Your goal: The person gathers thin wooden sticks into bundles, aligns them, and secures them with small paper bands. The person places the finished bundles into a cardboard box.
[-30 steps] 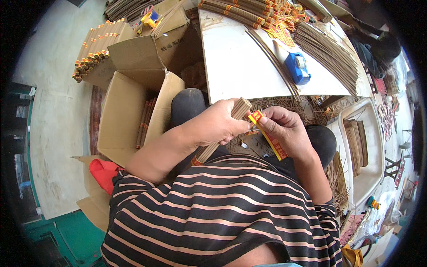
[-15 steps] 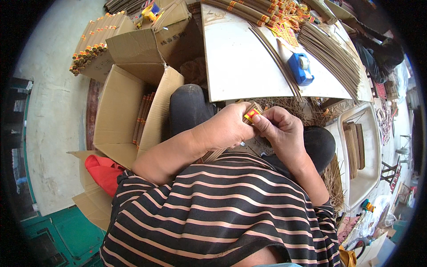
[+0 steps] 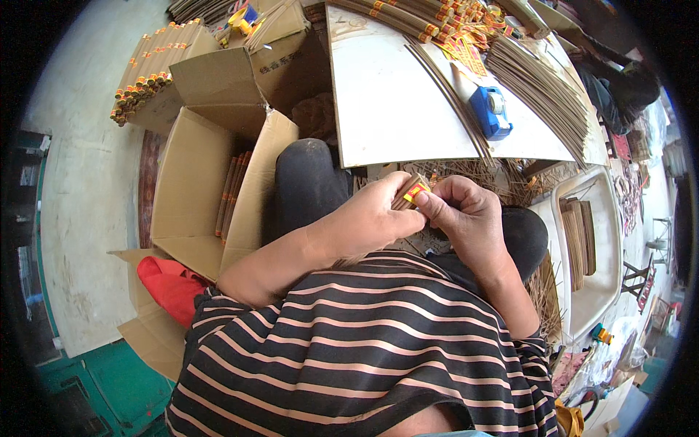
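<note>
In front of my lap, my left hand (image 3: 375,211) is wrapped around a bundle of thin brown incense sticks (image 3: 403,198). A red and yellow paper label (image 3: 417,191) lies across the end of that bundle. With its thumb on the label's edge, my right hand (image 3: 466,211) pinches the label against the sticks, fingers curled. Most of the bundle's length is hidden behind my left hand and forearm.
An open cardboard box (image 3: 196,175) at my left holds several labelled bundles (image 3: 234,193). On the white table (image 3: 386,102) ahead are a blue tape dispenser (image 3: 492,113), loose sticks (image 3: 542,95) and more bundles (image 3: 397,18). A white tub (image 3: 593,306) with sticks stands at right.
My left hand has shifted slightly around the bundle, showing more of the sticks beside the label. The right thumb stays on the label.
</note>
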Demonstrator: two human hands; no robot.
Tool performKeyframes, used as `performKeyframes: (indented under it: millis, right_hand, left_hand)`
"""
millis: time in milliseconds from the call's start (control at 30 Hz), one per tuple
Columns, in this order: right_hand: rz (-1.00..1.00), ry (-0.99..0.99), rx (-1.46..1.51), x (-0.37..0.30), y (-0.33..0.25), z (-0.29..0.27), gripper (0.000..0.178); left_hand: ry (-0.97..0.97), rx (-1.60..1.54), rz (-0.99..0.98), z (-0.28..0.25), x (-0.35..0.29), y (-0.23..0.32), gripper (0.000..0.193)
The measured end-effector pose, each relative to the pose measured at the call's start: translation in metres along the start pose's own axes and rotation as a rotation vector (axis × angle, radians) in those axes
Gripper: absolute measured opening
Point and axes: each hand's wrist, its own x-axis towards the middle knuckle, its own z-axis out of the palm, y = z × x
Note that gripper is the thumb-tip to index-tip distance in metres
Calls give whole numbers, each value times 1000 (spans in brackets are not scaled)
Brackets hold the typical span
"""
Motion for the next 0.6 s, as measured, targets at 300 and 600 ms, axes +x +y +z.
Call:
performKeyframes:
  millis: [300,600]
  right_hand:
    - [-34,-29,-28,-3,2,-3,23]
    - [-51,-45,-132,-3,0,-7,26]
  left_hand:
    - [-109,-180,49,-2,-5,-10,40]
    - [-115,-313,-12,0,-7,-10,41]
